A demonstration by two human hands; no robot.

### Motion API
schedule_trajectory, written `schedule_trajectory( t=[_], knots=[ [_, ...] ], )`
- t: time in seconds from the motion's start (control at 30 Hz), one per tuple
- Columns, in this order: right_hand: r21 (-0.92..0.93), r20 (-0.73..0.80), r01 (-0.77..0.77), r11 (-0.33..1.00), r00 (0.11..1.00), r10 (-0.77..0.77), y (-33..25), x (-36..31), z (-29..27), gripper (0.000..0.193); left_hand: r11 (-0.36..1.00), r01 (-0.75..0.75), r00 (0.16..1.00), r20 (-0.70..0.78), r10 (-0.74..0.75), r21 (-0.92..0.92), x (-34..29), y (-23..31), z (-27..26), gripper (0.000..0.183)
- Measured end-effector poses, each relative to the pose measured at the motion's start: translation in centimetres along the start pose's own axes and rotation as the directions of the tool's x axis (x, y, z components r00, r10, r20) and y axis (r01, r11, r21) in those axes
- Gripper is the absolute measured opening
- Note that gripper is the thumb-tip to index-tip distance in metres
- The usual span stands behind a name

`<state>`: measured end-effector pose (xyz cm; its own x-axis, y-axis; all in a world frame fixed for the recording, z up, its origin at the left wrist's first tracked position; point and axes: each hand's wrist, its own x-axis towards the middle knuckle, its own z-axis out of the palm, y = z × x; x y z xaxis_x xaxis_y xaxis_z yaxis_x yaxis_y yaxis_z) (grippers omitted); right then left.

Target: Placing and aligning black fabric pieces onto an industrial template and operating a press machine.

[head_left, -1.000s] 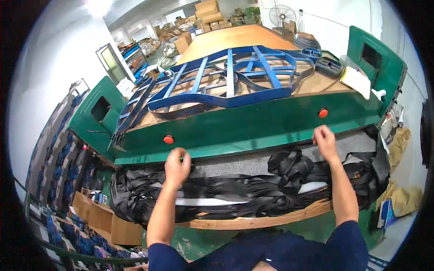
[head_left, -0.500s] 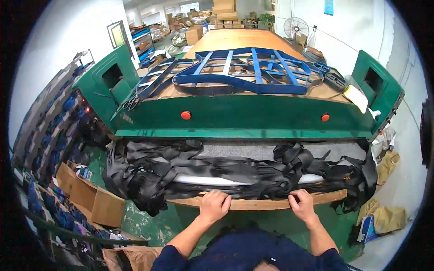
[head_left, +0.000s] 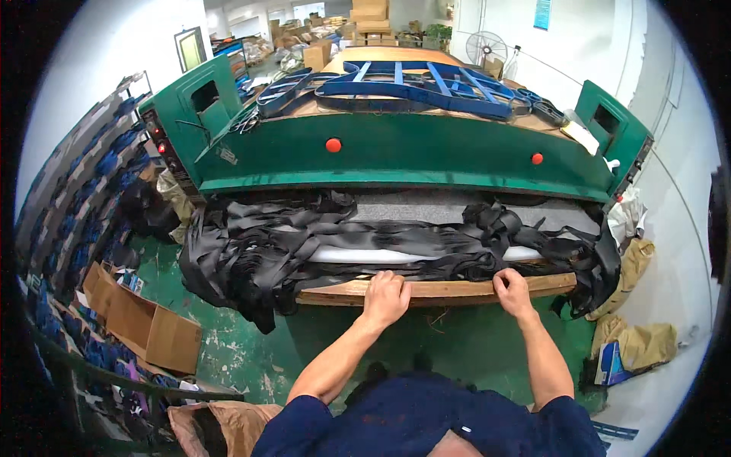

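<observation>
A long wooden board (head_left: 457, 293) runs across in front of me along the near edge of a green machine (head_left: 411, 152). My left hand (head_left: 387, 297) is closed over the board's top edge, left of its middle. Farther right, my right hand (head_left: 513, 292) grips the same board, its fingers curled over the edge. Just beyond the board lies a tangled heap of black webbing straps (head_left: 251, 251), some hanging down at the left end. A white roller or tube (head_left: 365, 255) shows between the straps. Grey fabric (head_left: 411, 212) lies behind them.
Blue strap loops (head_left: 411, 95) rest on the machine's top, above two red buttons, one being a red button (head_left: 333, 145). An open cardboard box (head_left: 152, 327) stands on the green floor at left. Tan sacks (head_left: 643, 343) lie along the right wall. Stacked bundles (head_left: 76, 198) line the left.
The view has shifted, so the machine sits higher in it. Both hands stay on the board, and more of its front face shows now.
</observation>
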<state>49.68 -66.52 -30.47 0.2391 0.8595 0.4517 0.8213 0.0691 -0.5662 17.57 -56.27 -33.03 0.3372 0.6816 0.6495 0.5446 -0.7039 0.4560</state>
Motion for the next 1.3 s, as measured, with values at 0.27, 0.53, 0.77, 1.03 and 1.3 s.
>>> schedule_trajectory(
  t=[0.27,0.53,0.77,1.03,1.3],
  knots=[
    [0.002,0.031,-0.059,0.998,0.998,0.059,-0.8,-2.9,-0.9,0.01,1.0,0.02,0.999,0.049,-0.018,-0.023,-2.6,1.1,-0.2,0.021],
    [0.081,0.026,0.068,0.994,0.997,-0.07,0.3,-4.1,-1.8,0.006,0.999,0.034,0.999,0.007,-0.034,0.02,-3.7,2.9,-0.9,0.017],
    [0.071,0.004,0.094,0.993,0.995,-0.095,0.2,-2.1,-2.2,0.005,0.998,0.058,0.985,0.161,-0.061,0.022,-0.1,3.7,-3.6,0.013],
    [0.236,0.056,-0.087,0.968,0.996,0.076,0.7,-1.1,-2.5,0.003,0.992,-0.087,0.994,0.077,0.08,0.087,11.1,-4.0,-3.0,0.021],
    [0.231,0.112,0.177,0.957,0.972,-0.206,-7.2,15.4,1.1,0.01,0.978,-0.153,0.941,0.324,0.1,0.143,23.2,-16.0,0.6,0.035]
  ],
)
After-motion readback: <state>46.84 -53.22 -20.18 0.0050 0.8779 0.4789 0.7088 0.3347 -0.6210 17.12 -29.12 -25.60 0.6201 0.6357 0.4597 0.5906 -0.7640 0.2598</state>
